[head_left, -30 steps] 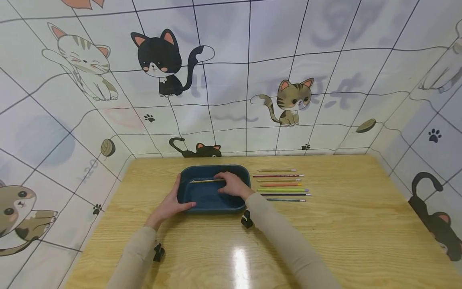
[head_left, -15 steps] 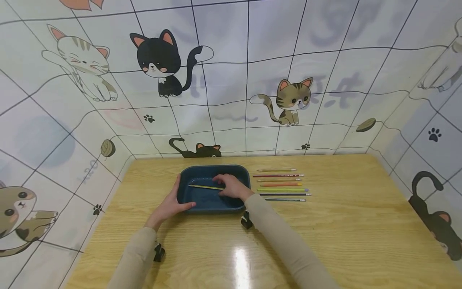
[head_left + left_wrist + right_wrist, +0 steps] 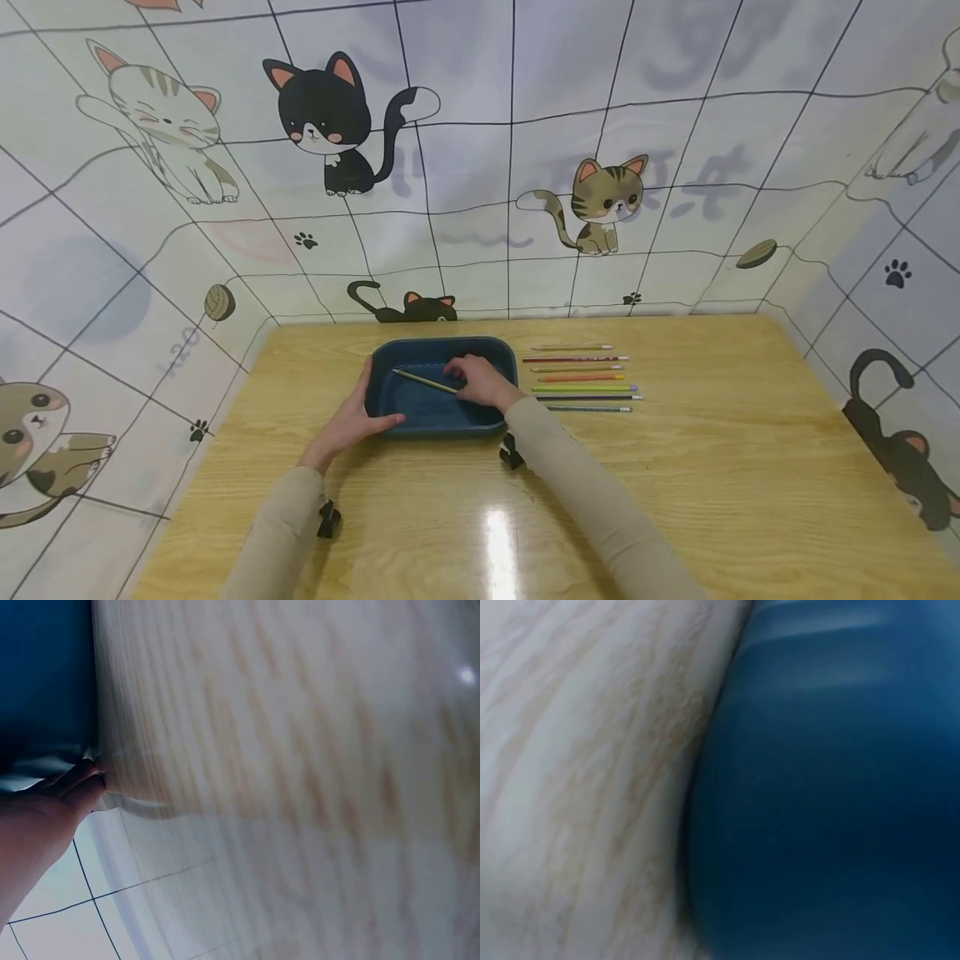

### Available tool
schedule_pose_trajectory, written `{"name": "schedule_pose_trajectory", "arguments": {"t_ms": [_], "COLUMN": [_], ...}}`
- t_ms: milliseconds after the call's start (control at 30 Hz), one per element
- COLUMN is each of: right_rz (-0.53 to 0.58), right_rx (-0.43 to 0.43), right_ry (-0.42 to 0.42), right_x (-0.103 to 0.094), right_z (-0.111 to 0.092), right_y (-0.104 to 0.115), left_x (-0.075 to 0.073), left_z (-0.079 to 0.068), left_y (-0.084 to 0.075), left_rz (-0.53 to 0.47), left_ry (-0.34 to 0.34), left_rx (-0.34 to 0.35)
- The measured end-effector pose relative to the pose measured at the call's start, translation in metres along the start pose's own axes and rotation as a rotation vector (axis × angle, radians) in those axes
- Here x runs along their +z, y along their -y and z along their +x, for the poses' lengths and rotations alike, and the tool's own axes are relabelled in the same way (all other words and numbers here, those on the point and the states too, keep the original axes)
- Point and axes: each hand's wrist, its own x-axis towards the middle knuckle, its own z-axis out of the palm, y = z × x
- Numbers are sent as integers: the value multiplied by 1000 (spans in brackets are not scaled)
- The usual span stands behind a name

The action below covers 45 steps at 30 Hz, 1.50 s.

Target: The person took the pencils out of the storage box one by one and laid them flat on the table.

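Observation:
A dark blue rectangular tray (image 3: 431,419) stands on the wooden table, its outer wall (image 3: 817,772) filling much of the right wrist view. My left hand (image 3: 351,423) grips its left end, thumb over the front rim and fingers along the outer side. In the left wrist view, the fingers of the left hand (image 3: 56,806) lie against the tray's wall (image 3: 45,667). Inside the tray, my right hand (image 3: 480,387) pinches one end of a pencil (image 3: 423,381). That pencil slants, its tip toward the back left; its right end is hidden by the fingers.
Right of the tray lie several pencils in a loose row, among them a lime green pencil (image 3: 585,388), an orange pencil (image 3: 581,378) and a dark red pencil (image 3: 573,359). A cat-patterned wall covering (image 3: 480,217) borders the wooden table (image 3: 720,450) at the back and sides.
The pencil in my right hand has turned within the tray, from nearly level to slanting, its right end now nearer the front. My left hand stays on the tray; the view shifts slightly.

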Motion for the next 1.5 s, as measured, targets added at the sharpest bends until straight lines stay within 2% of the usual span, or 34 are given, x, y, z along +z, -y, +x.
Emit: {"name": "schedule_pose_trajectory", "arguments": {"t_ms": [133, 200, 333, 567, 767, 1133, 1500], "right_rz": [88, 139, 206, 243, 277, 326, 287], "right_rx": [26, 43, 54, 38, 23, -3, -61], "right_ry": [18, 35, 61, 99, 85, 47, 24], "right_x": [-1, -1, -1, -1, -2, -6, -18], "right_z": [0, 0, 1, 0, -1, -2, -13], "right_y": [0, 0, 0, 0, 0, 0, 2], "left_x": [3, 3, 2, 2, 3, 3, 1], "left_z": [8, 9, 9, 9, 10, 10, 10], "left_y": [25, 29, 29, 28, 29, 29, 31], "left_rz": [3, 1, -24, -8, -5, -9, -16], "left_ry": [-8, -6, -5, 1, -7, -7, -9], "left_rx": [11, 8, 1, -3, 14, -7, 7]}}
